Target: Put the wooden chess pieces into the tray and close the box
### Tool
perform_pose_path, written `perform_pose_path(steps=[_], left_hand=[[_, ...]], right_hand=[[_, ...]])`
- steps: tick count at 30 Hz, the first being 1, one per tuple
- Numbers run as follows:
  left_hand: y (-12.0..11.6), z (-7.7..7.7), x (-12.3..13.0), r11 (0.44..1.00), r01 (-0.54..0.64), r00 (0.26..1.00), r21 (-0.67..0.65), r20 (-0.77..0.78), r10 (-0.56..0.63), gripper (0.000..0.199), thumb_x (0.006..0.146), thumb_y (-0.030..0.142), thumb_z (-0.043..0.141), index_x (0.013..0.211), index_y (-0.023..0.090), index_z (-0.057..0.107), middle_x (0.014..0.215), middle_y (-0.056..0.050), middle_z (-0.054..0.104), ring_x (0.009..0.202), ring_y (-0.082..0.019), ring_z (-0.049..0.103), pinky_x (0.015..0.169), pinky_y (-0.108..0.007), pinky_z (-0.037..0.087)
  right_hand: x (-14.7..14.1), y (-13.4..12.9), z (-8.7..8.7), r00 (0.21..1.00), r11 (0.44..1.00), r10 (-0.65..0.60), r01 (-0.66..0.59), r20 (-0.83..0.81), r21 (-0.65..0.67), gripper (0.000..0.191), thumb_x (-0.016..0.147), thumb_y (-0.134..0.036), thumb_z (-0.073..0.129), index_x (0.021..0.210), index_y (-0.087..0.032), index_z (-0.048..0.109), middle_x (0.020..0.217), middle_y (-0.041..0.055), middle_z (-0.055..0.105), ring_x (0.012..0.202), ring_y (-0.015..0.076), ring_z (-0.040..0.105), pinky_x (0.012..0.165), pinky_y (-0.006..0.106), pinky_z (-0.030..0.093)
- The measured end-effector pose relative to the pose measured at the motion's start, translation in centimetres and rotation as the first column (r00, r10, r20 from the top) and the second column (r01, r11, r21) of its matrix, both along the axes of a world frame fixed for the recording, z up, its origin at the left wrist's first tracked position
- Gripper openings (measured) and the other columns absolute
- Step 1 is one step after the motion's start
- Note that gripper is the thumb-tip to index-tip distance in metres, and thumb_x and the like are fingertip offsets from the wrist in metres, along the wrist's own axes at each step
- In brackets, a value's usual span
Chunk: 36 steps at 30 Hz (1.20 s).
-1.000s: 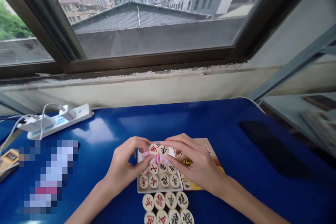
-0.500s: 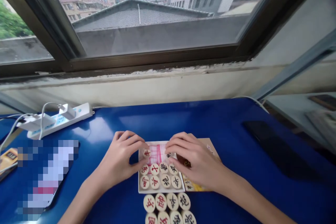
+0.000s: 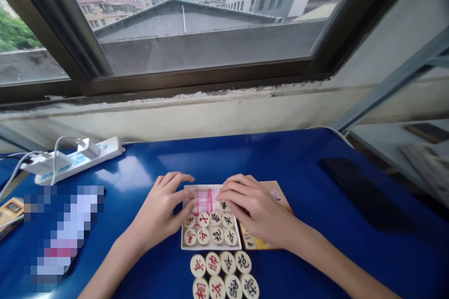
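A shallow white box (image 3: 211, 246) holds round wooden Chinese chess pieces in two full rows, red characters left, black right. My left hand (image 3: 163, 208) is at the box's upper left corner, thumb and middle finger closed around a chess piece that they almost wholly hide; its index finger is raised. At the upper right corner, my right hand (image 3: 257, 205) has its fingers closed about a black-lettered chess piece (image 3: 223, 206), partly covered. Between the hands a white sheet with pink lines (image 3: 206, 200) shows on the box floor. In front of the box stand more chess pieces (image 3: 213, 264) in rows.
A printed cardboard lid (image 3: 275, 191) lies right of the box, partly under my right hand. On the blue table (image 3: 157, 156) are a white power strip (image 3: 105, 148) with plugs, a blurred-out phone (image 3: 66, 238) at left, and a dark flat object (image 3: 361, 191) at right.
My left index finger has lifted, and the red-lettered piece by my left hand is now covered by the fingers. The view has shifted slightly, showing more of the front rows.
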State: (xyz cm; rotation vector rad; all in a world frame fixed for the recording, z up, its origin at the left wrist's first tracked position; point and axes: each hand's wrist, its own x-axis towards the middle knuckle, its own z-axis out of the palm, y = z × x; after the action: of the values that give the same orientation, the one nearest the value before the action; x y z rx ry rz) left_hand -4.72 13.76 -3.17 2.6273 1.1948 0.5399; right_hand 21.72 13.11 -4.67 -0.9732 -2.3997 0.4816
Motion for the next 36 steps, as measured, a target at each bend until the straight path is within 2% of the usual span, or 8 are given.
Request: perform_pose_path(steps=[7,12,15,18,23,36], left_hand=[[0.2,-0.2,-0.2,0.998,-0.026,0.998,-0.063,0.05,0.029,0.02,0.105,0.027,0.046,0.108,0.022,0.066,0.121,-0.007,0.065,0.106,-0.024,0.061,0.087,-0.041,0.051],[0.3,-0.9,-0.5,0.985,-0.17,0.985,0.015,0.044,0.169,0.027,0.104,0.031,0.047,0.128,0.025,0.058,0.117,-0.006,0.065,0.098,-0.023,0.065,0.079,-0.036,0.053],[0.4,-1.5,-0.5,0.973,-0.206,0.973,-0.107,0.081,0.215,0.026,0.103,0.031,0.048,0.126,0.027,0.058,0.114,-0.003,0.064,0.075,-0.015,0.064,0.066,-0.03,0.05],[0.5,-1.9,-0.2,0.96,-0.152,0.961,-0.236,0.19,0.199,0.024,0.1,0.023,0.047,0.119,0.025,0.062,0.107,-0.002,0.065,0.063,-0.01,0.056,0.061,-0.027,0.047],[0.5,-2.0,0.4,0.95,-0.108,0.932,-0.294,0.302,0.2,0.025,0.096,0.016,0.044,0.104,0.022,0.067,0.098,-0.002,0.065,0.064,-0.01,0.056,0.06,-0.024,0.044],[0.5,-1.9,0.5,0.945,-0.125,0.924,-0.302,0.312,0.222,0.024,0.096,0.017,0.046,0.104,0.021,0.068,0.096,-0.003,0.066,0.067,-0.011,0.057,0.06,-0.024,0.045]], right_hand=[[0.1,-0.1,-0.4,1.0,1.0,0.016,-0.015,-0.008,0.027,0.027,0.105,-0.017,0.041,0.118,-0.021,0.064,0.109,0.0047,0.072,0.108,0.0207,0.058,0.089,0.041,0.044],[0.1,0.0,-0.6,1.0,0.999,0.001,-0.002,0.005,0.037,0.027,0.104,-0.016,0.042,0.117,-0.022,0.065,0.109,0.0046,0.071,0.107,0.0208,0.058,0.089,0.041,0.043],[0.1,0.1,-0.6,1.0,0.999,0.005,-0.005,0.016,0.053,0.028,0.104,-0.015,0.041,0.117,-0.022,0.065,0.11,0.0048,0.071,0.105,0.0204,0.059,0.087,0.039,0.043],[0.1,0.1,-0.6,1.0,0.999,0.021,-0.022,0.009,0.048,0.029,0.104,-0.014,0.04,0.118,-0.022,0.064,0.111,0.0047,0.07,0.106,0.0201,0.058,0.088,0.039,0.043],[0.1,0.0,-0.8,0.999,0.998,0.034,-0.034,0.004,0.056,0.027,0.104,-0.015,0.041,0.117,-0.021,0.064,0.109,0.0048,0.07,0.104,0.0201,0.058,0.086,0.039,0.042],[0.0,0.0,-1.1,0.999,0.996,0.032,-0.031,-0.015,0.078,0.025,0.105,-0.017,0.042,0.115,-0.021,0.064,0.109,0.0048,0.071,0.105,0.0211,0.059,0.087,0.04,0.041]])
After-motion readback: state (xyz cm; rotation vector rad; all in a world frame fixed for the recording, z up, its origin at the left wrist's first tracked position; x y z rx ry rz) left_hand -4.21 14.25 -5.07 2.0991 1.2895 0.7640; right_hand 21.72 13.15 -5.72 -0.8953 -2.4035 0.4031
